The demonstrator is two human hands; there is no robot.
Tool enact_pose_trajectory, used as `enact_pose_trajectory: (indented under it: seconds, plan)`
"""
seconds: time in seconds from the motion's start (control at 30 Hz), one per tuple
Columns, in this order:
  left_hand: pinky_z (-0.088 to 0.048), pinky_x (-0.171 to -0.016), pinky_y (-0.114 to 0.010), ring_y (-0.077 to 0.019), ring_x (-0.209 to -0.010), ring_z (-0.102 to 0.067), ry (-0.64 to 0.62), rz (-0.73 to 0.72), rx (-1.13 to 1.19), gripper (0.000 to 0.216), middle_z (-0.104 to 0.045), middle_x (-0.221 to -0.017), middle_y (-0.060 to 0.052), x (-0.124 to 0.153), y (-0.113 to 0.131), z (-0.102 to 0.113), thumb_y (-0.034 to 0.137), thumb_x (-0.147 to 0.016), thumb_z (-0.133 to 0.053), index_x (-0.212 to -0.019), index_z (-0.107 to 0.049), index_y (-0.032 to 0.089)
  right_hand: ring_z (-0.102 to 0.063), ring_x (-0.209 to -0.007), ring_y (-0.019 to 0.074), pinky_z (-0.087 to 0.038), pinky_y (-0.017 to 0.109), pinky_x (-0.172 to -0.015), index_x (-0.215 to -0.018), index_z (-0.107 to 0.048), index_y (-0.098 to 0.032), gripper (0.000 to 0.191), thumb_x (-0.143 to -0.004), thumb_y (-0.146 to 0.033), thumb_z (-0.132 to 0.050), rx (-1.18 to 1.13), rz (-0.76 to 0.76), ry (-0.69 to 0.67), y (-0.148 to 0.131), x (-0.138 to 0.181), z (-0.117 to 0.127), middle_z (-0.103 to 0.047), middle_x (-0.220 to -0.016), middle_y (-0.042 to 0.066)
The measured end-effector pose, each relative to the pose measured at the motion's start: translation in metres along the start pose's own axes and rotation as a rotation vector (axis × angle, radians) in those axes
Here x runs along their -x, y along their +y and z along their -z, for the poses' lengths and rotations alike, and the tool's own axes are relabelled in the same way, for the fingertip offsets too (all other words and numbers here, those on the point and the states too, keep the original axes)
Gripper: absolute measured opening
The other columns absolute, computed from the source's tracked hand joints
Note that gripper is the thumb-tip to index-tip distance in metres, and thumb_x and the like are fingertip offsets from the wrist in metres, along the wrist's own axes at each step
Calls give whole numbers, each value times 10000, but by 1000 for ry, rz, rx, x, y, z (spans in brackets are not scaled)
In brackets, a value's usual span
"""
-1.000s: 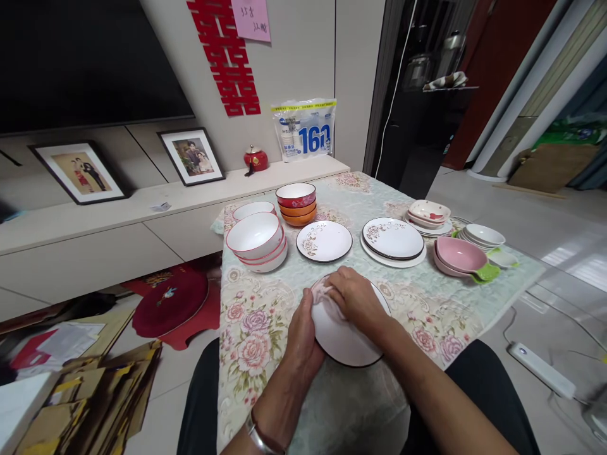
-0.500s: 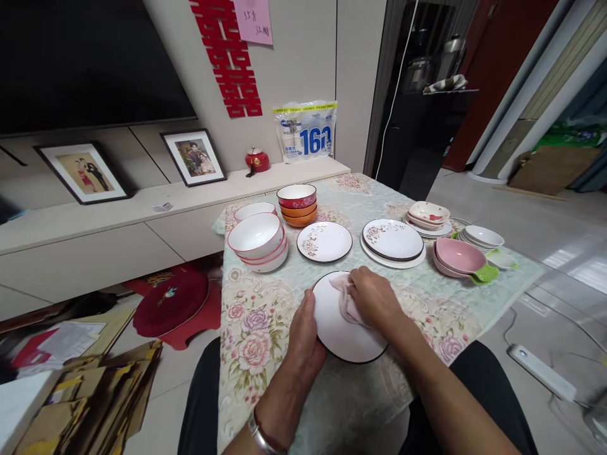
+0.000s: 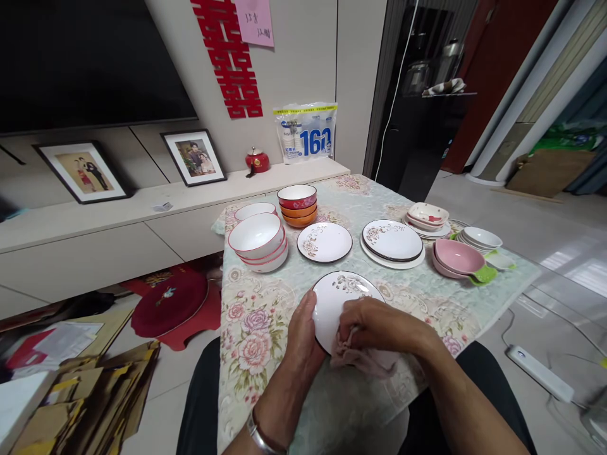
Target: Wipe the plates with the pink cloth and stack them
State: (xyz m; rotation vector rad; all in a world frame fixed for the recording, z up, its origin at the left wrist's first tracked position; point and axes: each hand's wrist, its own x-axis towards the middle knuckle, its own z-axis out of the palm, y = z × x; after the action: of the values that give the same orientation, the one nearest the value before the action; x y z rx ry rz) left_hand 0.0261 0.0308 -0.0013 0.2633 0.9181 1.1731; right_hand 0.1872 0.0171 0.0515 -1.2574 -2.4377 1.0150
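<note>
A white plate (image 3: 327, 306) with a dark rim and a brown flower pattern is tilted up over the near part of the table. My left hand (image 3: 302, 325) grips its left edge, thumb on the upper face. Bunched in my right hand (image 3: 367, 322) is a pale pink cloth (image 3: 363, 361), pressed on the lower part of the plate and hanging past its near rim. Just beyond lies a matching flowered plate (image 3: 325, 242). To its right, another flowered plate (image 3: 392, 239) rests on top of a stack.
White bowls with red rims (image 3: 258, 240) and orange and red bowls (image 3: 298, 205) are stacked at the table's left. Pink bowls (image 3: 459, 256), small white bowls (image 3: 481, 236) and patterned dishes (image 3: 428, 215) stand right. A flowered tablecloth (image 3: 256, 354) covers the table. A red stool (image 3: 173, 303) stands left.
My right hand and the cloth have moved down the plate toward its near rim, uncovering the flower pattern at the top. My left hand keeps its grip on the edge.
</note>
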Motion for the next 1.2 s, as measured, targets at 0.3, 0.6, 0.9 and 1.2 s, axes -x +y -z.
enact_pose_trajectory:
  seconds: [0.3,0.6,0.9,1.2]
  plan:
    - [-566,-813,-368,-266,-906,-729,-74,-28,-74,577,-774,-992,-103,9,5,-3,303,-734,-779,-1265,-608,156,-579,-917,201,-381,272,-759,-915,-691,-161,165,-946,-145,-529,392,-317,428,20,-25,0,-644,-957,85]
    - [-567,-818,-378,-250,-846,-738,-29,-73,-31,644,-778,-1009,-111,11,5,0,300,-726,-792,-1318,-576,161,-619,-851,229,-272,307,-633,-998,-634,-132,190,-978,-218,-466,506,-689,467,21,-11,5,-659,-1001,134]
    - [-566,-888,-412,-270,-949,-731,-20,-169,25,611,-751,-1144,-124,15,10,0,300,-789,-753,-1359,-559,191,-540,-702,179,-312,280,-616,-765,-634,-150,212,-872,-228,-469,102,-562,398,51,6,18,-674,-809,92]
    - [-577,-900,-380,-226,-927,-736,26,-212,71,497,-747,-1178,-99,17,17,-1,259,-845,-695,-1331,-598,216,-596,-732,167,-487,272,-694,-876,-732,-148,273,-809,-375,-595,-665,-268,181,66,28,21,-706,-805,18]
